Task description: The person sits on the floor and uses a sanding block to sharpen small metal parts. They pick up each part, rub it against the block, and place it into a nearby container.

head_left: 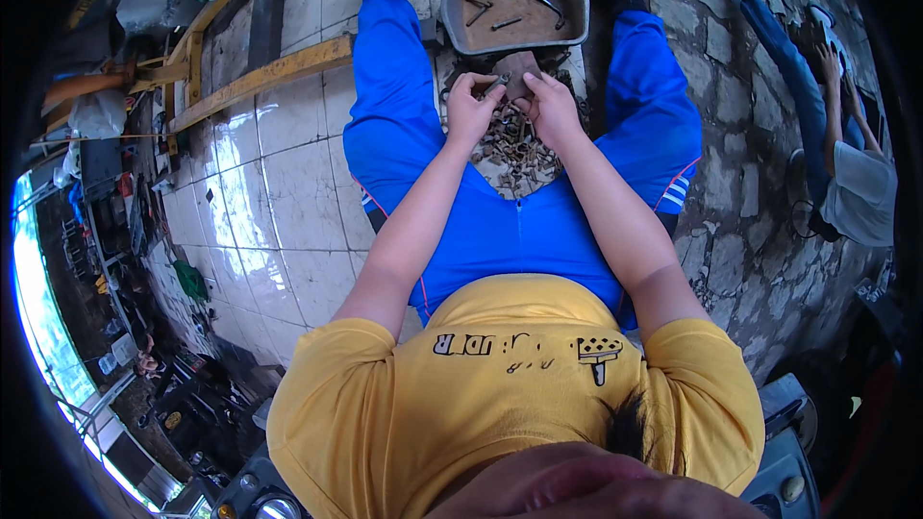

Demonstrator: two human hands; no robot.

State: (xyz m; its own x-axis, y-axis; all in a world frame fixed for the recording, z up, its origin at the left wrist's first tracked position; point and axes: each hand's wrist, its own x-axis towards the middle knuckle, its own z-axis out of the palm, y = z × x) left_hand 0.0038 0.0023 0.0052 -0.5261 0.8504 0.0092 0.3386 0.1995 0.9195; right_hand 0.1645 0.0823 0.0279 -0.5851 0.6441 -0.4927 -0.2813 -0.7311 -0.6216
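My left hand [470, 113] is closed in a pinch on a small dark metal piece [497, 86], which looks like a bolt, though too small to be sure. My right hand [555, 112] has its thumb and fingers closed on a flat brown piece [517, 71] that resembles sandpaper. The two hands are close together, fingertips almost meeting. Beneath them lies a pile of loose bolts and small metal fittings [513, 156], spread between my legs. Just beyond my hands stands a grey rectangular tub [448, 12] with several long metal pieces, apparently bolts, on its brown bottom.
My blue-trousered legs flank the pile and tub. A yellow wooden beam [264, 86] crosses the white tiled floor [298, 187] at left. On the right, over stone paving [726, 106], another person [851, 183] sits with both hands on something. Cluttered parts line the far left.
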